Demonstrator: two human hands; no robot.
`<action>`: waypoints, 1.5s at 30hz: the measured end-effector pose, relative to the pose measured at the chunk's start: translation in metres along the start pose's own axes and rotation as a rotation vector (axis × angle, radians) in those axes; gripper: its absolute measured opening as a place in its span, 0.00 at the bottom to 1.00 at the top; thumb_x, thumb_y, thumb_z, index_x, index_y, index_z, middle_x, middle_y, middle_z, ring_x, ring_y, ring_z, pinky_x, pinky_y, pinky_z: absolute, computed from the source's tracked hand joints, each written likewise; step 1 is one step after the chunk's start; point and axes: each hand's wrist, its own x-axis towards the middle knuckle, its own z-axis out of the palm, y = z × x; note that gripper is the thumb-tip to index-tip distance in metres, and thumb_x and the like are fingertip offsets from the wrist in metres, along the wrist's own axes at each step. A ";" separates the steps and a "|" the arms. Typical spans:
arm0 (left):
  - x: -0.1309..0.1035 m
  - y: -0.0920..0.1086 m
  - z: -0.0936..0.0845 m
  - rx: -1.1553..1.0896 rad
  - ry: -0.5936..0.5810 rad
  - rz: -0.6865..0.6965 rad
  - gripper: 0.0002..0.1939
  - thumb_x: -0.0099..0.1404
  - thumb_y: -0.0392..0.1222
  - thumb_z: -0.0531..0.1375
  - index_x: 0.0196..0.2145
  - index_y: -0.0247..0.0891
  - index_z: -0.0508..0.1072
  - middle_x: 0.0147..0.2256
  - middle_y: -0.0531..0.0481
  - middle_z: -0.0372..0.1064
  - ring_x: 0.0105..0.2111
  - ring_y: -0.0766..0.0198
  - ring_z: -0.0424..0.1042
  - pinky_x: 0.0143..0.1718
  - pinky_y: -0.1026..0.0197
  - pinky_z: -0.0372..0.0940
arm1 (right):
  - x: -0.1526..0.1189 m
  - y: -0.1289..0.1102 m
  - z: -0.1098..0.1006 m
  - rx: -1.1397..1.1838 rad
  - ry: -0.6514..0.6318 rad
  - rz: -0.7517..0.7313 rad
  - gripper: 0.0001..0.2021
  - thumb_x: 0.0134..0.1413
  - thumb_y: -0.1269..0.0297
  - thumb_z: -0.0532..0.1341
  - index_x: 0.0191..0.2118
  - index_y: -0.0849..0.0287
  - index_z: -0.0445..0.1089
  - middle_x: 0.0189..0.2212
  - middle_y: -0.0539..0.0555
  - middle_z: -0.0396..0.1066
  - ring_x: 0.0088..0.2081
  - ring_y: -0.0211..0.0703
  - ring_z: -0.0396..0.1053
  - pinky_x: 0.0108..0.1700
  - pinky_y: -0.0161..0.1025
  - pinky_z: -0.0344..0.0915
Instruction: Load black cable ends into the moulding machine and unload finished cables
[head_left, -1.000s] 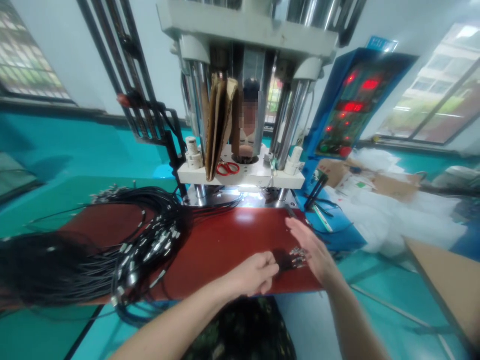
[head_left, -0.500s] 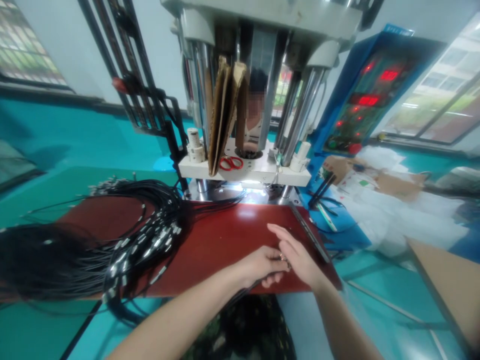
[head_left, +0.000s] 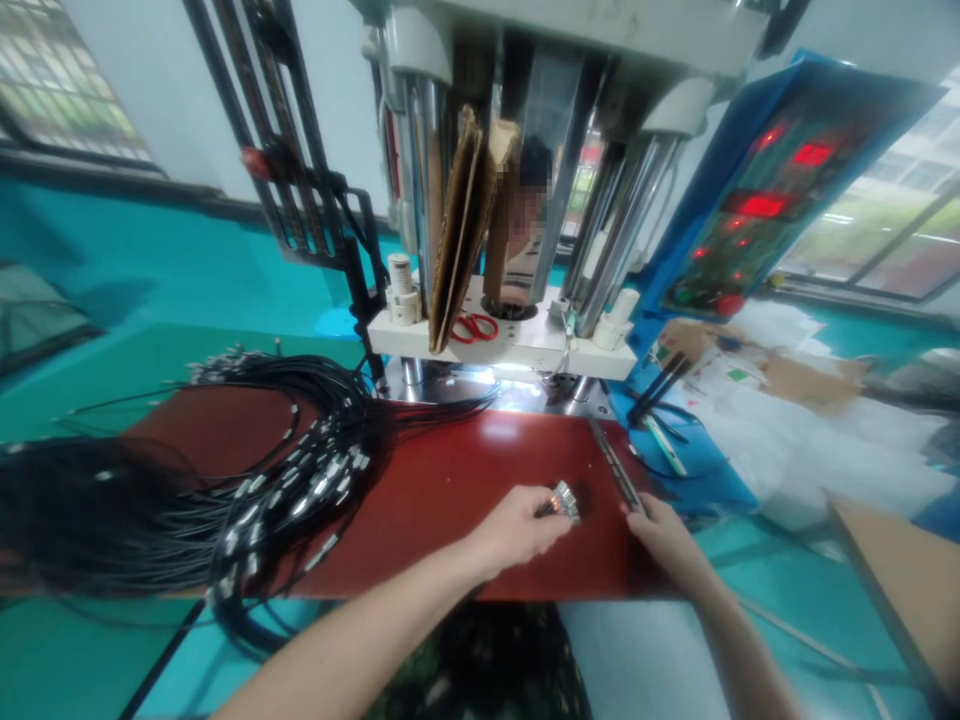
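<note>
My left hand [head_left: 525, 520] is closed around a small bundle of black cables. Their metal connector ends [head_left: 564, 503] stick out past the fingers over the red board, and part of the bundle is hidden by the hand and forearm. At the board's right side my right hand [head_left: 664, 530] has its thumb and fingers closed on the near end of a long dark metal bar [head_left: 619, 468]. The bar lies along the board, pointing towards the press. Left of my hands, a large pile of black cables [head_left: 300, 480] with silvery metal pieces covers the board.
A press with a white plate [head_left: 517, 345] stands behind the red board [head_left: 442, 530]. Red-handled scissors [head_left: 474, 328] and folded cardboard [head_left: 457, 230] rest on the plate. A blue control box [head_left: 750, 210] with lit red displays is at the right, above white plastic bags [head_left: 840, 440].
My right hand has left my left hand and moved right onto the metal bar. My left hand keeps the cables, whose connector ends now show. The view has shifted slightly.
</note>
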 end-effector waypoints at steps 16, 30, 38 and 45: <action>0.023 -0.010 0.018 -0.042 0.088 -0.049 0.06 0.48 0.38 0.57 0.18 0.33 0.65 0.12 0.60 0.52 0.12 0.77 0.48 0.15 0.70 0.44 | -0.044 -0.040 0.073 0.851 0.016 -0.059 0.19 0.57 0.52 0.49 0.22 0.58 0.58 0.11 0.44 0.56 0.12 0.33 0.55 0.14 0.31 0.53; 0.021 -0.010 -0.001 -0.136 0.020 -0.024 0.17 0.51 0.52 0.57 0.26 0.31 0.69 0.18 0.56 0.59 0.16 0.75 0.55 0.16 0.69 0.50 | -0.047 -0.040 0.072 0.727 0.036 -0.082 0.17 0.57 0.50 0.48 0.25 0.58 0.59 0.13 0.44 0.57 0.13 0.32 0.54 0.15 0.31 0.53; 0.035 -0.013 -0.007 -0.206 -0.021 -0.140 0.13 0.46 0.46 0.62 0.26 0.33 0.69 0.17 0.57 0.59 0.15 0.76 0.54 0.14 0.70 0.45 | -0.046 -0.036 0.071 0.836 -0.027 -0.055 0.20 0.56 0.50 0.51 0.49 0.57 0.59 0.13 0.42 0.55 0.12 0.32 0.53 0.13 0.30 0.53; 0.033 -0.005 0.002 -0.050 0.040 -0.124 0.06 0.42 0.37 0.61 0.20 0.34 0.66 0.12 0.59 0.56 0.12 0.75 0.51 0.13 0.70 0.42 | -0.047 -0.037 0.068 0.775 -0.058 -0.066 0.23 0.56 0.51 0.50 0.53 0.59 0.57 0.12 0.42 0.55 0.12 0.33 0.53 0.13 0.30 0.53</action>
